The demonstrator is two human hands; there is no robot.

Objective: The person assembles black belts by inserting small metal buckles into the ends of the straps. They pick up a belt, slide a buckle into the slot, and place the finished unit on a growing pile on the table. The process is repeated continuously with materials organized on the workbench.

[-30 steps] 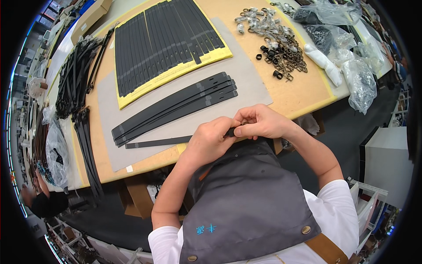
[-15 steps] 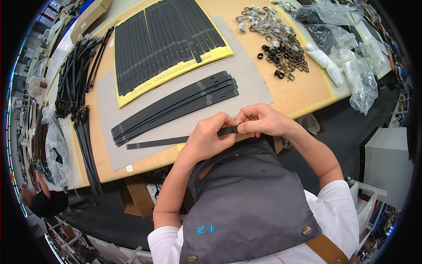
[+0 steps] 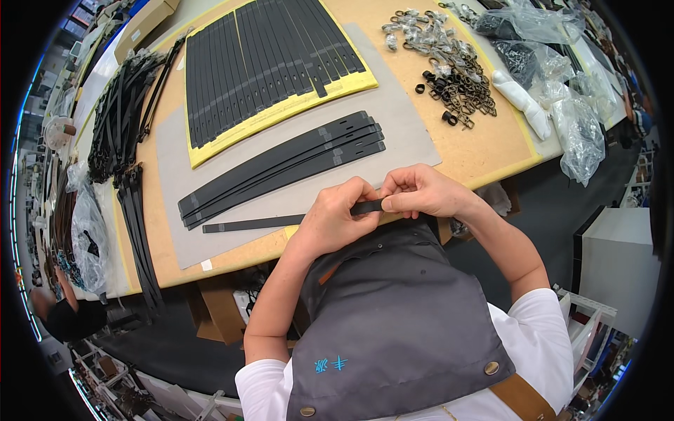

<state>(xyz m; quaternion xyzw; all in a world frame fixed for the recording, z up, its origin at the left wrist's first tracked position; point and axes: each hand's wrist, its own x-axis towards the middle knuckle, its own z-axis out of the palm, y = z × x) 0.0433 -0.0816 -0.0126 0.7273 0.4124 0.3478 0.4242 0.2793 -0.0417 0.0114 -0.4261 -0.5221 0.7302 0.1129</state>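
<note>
Head, right grip closed, apparently on strap

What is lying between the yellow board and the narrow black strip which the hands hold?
In the head view, some wider black strips lie there, overlapping, on the grey sheet, apart from both the yellow board and narrow strip.

One left hand, one right hand, one strap between them. I get at least three loose strips at 10 o'clock, one board at 11, way too many clasps to count at 1, one white roll at 2, two snaps near 5 and 6.
</note>
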